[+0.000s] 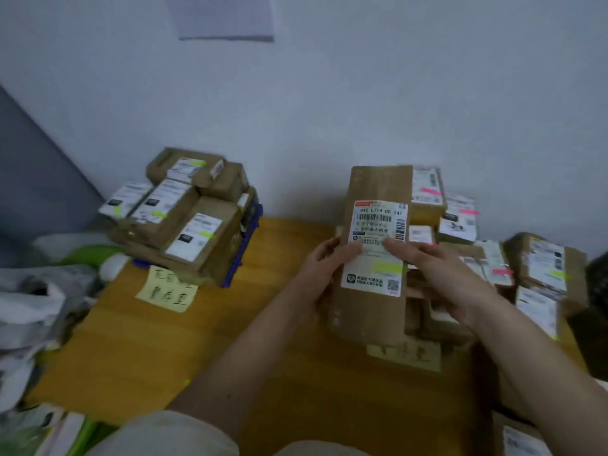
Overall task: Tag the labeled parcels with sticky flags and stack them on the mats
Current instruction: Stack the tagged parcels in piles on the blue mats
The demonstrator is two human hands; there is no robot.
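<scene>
A long brown cardboard parcel with a white shipping label is held up above the wooden table. A yellow-green sticky flag sits on the label's lower right. My left hand grips the parcel's left edge, thumb on the label. My right hand holds the right edge, thumb pressing the label. At the left a stack of flagged parcels rests on a blue mat. At the right lies a pile of parcels with pink and green flags.
Two yellow paper notes lie on the wooden table: one before the left stack, another below the held parcel. Crumpled plastic bags fill the left edge. A white wall stands behind, with a paper sheet taped high up.
</scene>
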